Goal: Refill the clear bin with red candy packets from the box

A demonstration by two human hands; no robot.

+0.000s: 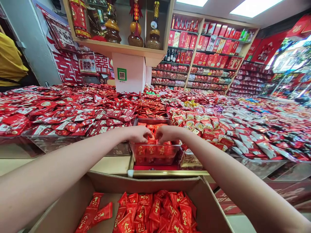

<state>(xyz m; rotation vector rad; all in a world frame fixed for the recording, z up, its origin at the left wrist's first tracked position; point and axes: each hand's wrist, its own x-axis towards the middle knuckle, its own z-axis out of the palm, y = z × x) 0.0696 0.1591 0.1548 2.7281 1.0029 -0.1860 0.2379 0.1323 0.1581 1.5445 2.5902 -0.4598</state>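
Observation:
Both arms reach forward over a clear plastic bin (155,150) that holds small red candy packets (152,141) with gold lettering. My left hand (140,134) is at the bin's left side, its fingers bent down and closed on a red packet. Close beside it, my right hand (168,133) curls in from the right, with its fingertips closed on a packet too. The hands partly hide the packets under them. Below, an open cardboard box (145,183) holds a heap of similar red packets (155,210), and a few lie apart at its left.
Bins of red wrapped sweets (60,113) spread to the left, gold and white ones (255,139) to the right. A gold-edged counter rim (170,174) runs between bin and box. A display cabinet (116,47) overhangs behind; a person in yellow (11,61) stands far left.

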